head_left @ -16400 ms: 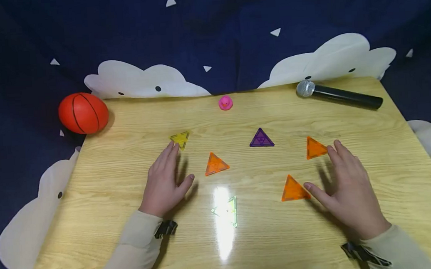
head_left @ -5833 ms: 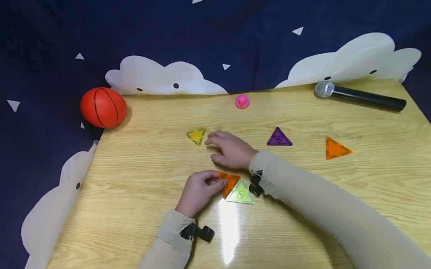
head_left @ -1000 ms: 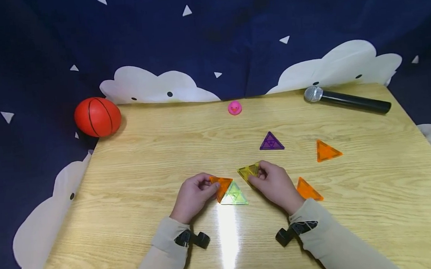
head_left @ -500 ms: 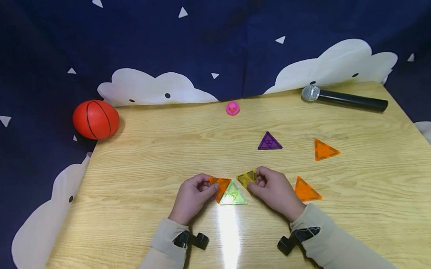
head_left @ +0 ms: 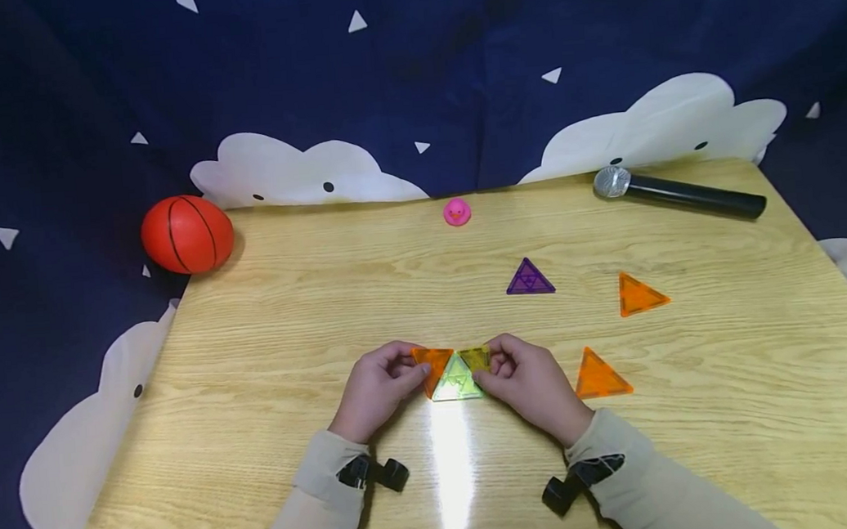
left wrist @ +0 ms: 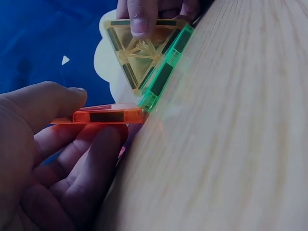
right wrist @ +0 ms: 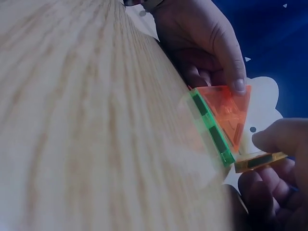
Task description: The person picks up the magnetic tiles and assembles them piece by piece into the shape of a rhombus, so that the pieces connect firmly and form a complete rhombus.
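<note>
In the head view my left hand pinches an orange triangular magnetic tile between thumb and fingers. My right hand pinches a yellow triangular magnetic tile. Between them a light green triangular magnetic tile lies on the table. Both wrist views show the held tiles raised at a slant from the green tile's edges. From the left wrist, the yellow tile stands along one edge of the green tile. The right wrist view has the orange tile along another edge.
A purple triangular tile and two loose orange tiles, one farther back and one by the right wrist, lie on the table. Behind are a red ball, a pink duck and a microphone.
My right hand has brought the yellow tile left and nearer, from apart to the green tile's right edge. Earlier, it picked that tile up from the left. My left hand keeps hold of the orange tile.
</note>
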A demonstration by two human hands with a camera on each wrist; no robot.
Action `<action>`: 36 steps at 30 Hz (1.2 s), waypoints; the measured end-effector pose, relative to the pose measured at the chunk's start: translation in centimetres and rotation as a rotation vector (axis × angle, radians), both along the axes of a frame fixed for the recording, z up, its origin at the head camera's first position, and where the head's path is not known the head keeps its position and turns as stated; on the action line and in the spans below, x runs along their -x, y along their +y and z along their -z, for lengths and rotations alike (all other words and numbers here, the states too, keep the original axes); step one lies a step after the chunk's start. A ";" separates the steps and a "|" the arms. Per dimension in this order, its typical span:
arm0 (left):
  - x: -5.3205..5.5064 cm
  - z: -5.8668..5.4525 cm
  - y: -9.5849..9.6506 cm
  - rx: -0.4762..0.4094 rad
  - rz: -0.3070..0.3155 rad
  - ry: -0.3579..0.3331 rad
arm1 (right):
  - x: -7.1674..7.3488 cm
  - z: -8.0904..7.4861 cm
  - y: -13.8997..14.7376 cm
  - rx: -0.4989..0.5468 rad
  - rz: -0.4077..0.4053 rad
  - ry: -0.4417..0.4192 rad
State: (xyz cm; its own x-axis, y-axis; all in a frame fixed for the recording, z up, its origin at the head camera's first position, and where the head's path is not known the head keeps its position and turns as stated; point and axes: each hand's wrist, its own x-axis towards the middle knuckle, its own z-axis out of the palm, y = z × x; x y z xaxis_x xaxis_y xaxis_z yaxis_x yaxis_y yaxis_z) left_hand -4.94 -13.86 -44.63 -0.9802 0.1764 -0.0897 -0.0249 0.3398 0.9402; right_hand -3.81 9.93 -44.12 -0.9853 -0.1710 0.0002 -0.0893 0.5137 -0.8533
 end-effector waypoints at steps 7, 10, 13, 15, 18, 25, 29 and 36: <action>-0.1 0.1 0.0 -0.025 0.051 0.013 | 0.0 0.1 0.0 0.041 -0.022 -0.002; -0.2 0.2 0.1 -0.012 0.071 0.027 | 0.0 0.3 0.0 0.047 -0.023 0.008; -0.3 0.1 0.2 -0.009 0.080 0.033 | 0.0 0.4 0.0 0.059 -0.025 0.024; -0.3 0.1 0.3 -0.009 0.085 0.040 | 0.0 0.4 0.0 0.062 -0.027 0.043; -0.4 -0.1 0.4 0.005 0.100 0.056 | -0.1 0.4 0.0 0.061 -0.030 0.069; -0.7 -0.1 0.6 0.018 0.137 0.122 | -0.1 0.5 -0.1 0.087 -0.052 0.094; -0.7 -0.2 0.8 0.003 0.152 0.132 | -0.1 0.6 -0.1 0.102 -0.068 0.104; -0.7 -0.1 0.9 0.021 0.167 0.141 | -0.1 0.4 -0.1 0.099 -0.081 0.114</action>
State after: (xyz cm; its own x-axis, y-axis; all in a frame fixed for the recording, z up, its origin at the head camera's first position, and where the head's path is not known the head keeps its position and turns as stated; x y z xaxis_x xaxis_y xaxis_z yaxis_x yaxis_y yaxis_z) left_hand -4.27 -12.95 -44.55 -0.9405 0.3373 0.0404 0.1643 0.3474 0.9232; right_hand -3.72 9.87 -44.53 -0.9611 -0.2430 0.1315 -0.2256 0.4153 -0.8813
